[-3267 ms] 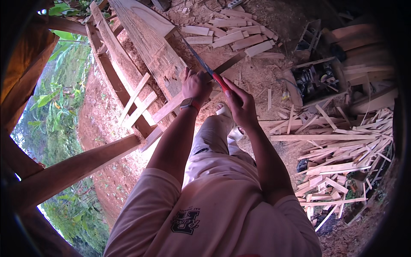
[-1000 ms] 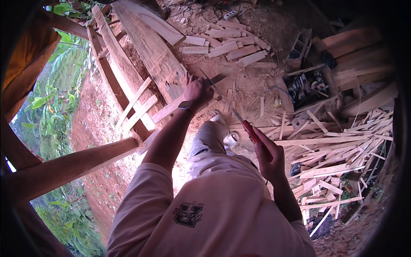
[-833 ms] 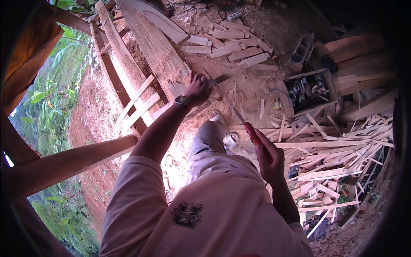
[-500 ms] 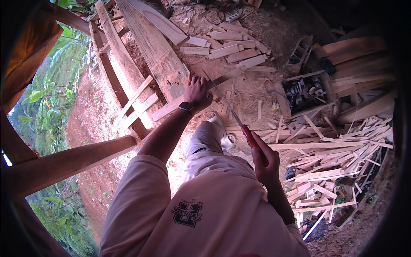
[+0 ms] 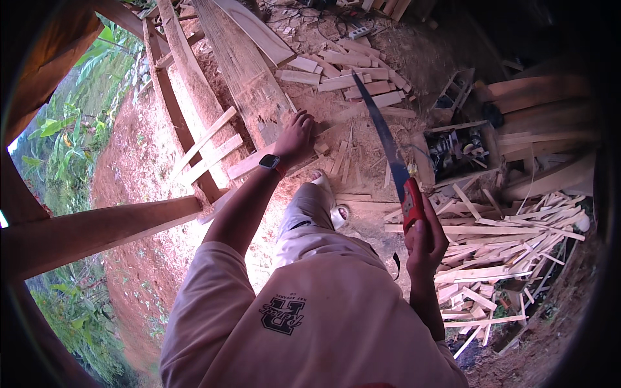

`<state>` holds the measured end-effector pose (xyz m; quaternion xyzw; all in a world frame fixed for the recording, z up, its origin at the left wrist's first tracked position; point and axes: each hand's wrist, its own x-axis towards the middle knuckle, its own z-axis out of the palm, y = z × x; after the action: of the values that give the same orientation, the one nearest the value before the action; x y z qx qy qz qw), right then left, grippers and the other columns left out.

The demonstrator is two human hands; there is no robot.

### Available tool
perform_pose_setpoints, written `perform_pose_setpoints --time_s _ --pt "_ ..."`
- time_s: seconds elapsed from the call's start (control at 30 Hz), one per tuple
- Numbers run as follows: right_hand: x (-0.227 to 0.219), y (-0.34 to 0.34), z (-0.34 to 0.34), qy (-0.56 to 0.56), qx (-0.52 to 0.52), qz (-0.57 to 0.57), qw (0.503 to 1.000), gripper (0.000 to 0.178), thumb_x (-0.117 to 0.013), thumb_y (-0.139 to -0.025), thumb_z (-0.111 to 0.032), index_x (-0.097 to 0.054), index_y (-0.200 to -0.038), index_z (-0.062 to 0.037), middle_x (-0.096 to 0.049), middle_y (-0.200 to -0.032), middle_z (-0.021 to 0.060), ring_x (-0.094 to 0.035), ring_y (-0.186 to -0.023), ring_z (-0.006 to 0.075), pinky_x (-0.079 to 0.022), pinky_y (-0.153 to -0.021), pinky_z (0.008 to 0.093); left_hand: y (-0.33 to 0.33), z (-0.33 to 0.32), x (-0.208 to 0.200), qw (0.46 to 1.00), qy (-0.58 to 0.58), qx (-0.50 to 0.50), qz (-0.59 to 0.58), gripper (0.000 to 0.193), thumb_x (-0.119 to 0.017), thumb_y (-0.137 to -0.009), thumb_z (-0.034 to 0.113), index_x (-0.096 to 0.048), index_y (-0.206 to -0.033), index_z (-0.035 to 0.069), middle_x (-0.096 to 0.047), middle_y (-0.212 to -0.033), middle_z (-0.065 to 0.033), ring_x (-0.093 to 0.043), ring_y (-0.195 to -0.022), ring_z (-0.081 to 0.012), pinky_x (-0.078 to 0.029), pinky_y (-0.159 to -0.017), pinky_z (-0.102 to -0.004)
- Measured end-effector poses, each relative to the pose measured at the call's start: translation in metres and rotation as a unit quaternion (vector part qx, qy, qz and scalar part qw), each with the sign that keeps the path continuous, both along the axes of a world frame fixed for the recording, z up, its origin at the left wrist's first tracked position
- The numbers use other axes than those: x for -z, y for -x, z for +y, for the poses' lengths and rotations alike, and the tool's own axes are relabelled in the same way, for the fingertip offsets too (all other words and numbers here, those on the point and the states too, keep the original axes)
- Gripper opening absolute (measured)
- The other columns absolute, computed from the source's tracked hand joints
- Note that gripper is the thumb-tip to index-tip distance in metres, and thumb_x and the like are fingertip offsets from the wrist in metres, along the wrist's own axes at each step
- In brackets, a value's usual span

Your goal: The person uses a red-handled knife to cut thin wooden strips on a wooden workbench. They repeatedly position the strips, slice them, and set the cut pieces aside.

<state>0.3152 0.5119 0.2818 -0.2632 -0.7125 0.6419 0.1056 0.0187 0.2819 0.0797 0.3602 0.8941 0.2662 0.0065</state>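
Observation:
My left hand (image 5: 295, 134), with a dark watch on its wrist, presses down on the near end of a long rough plank (image 5: 242, 68) that slopes away toward the top of the view. My right hand (image 5: 424, 239) is closed around the red handle of a hand saw (image 5: 385, 142). The saw's dark blade points up and away, raised clear of the plank and to its right. My foot in a light shoe (image 5: 326, 191) stands on the dirt between my two hands.
A large heap of thin wood offcuts (image 5: 504, 252) lies at the right, beside a dark crate (image 5: 462, 149). Short boards (image 5: 352, 71) lie on the dirt beyond the plank. Wooden rails (image 5: 97, 226) and posts stand at the left, with greenery behind them.
My right hand drew the saw back from the plank to my right side, then raised the blade upward. My left hand has stayed on the plank's end.

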Motion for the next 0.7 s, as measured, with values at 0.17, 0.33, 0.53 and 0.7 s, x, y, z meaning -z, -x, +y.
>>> perform_pose_setpoints --time_s 0.17,0.33,0.53,0.7 --pt "0.012 -0.007 0.020 -0.088 0.028 0.033 0.995 0.050 -0.054 -0.106 -0.015 -0.054 -0.152 0.0039 -0.064 -0.087 -0.0005 -0.040 -0.058 0.0004 -0.031 -0.053 0.0193 -0.006 -0.008 -0.007 0.999 -0.020 0.021 0.025 0.047 -0.075 -0.095 0.028 -0.061 -0.132 0.004 -0.057 -0.145 -0.0155 -0.047 -0.144 -0.0414 -0.046 -0.116 -0.0497" --pt "0.002 -0.008 0.019 0.002 0.054 0.035 0.998 0.049 -0.054 -0.107 -0.015 -0.054 -0.152 0.0021 -0.056 -0.076 -0.0058 -0.031 -0.053 -0.0008 -0.022 -0.049 0.0205 -0.016 -0.020 -0.028 0.995 0.007 -0.051 -0.081 0.049 -0.078 -0.091 0.029 -0.062 -0.134 0.010 -0.056 -0.142 -0.0166 -0.056 -0.134 -0.0387 -0.055 -0.103 -0.0481" --pt "0.011 -0.009 0.019 -0.016 0.060 0.015 0.998 0.048 -0.053 -0.108 -0.015 -0.054 -0.153 0.0010 -0.054 -0.074 -0.0066 -0.030 -0.053 -0.0009 -0.021 -0.048 0.0212 -0.023 -0.032 -0.028 0.996 -0.010 -0.080 -0.026 0.048 -0.078 -0.093 0.028 -0.065 -0.137 0.014 -0.059 -0.131 -0.0148 -0.065 -0.116 -0.0384 -0.059 -0.091 -0.0485" --pt "0.011 -0.009 0.017 -0.027 0.078 0.024 0.996 0.045 -0.050 -0.109 -0.015 -0.057 -0.150 0.0007 -0.035 -0.064 -0.0102 -0.024 -0.052 0.0003 -0.017 -0.048 0.0228 -0.018 -0.043 -0.065 0.991 -0.003 -0.133 -0.030 0.043 -0.077 -0.094 0.027 -0.068 -0.134 0.016 -0.062 -0.122 -0.0127 -0.069 -0.108 -0.0360 -0.061 -0.084 -0.0483"
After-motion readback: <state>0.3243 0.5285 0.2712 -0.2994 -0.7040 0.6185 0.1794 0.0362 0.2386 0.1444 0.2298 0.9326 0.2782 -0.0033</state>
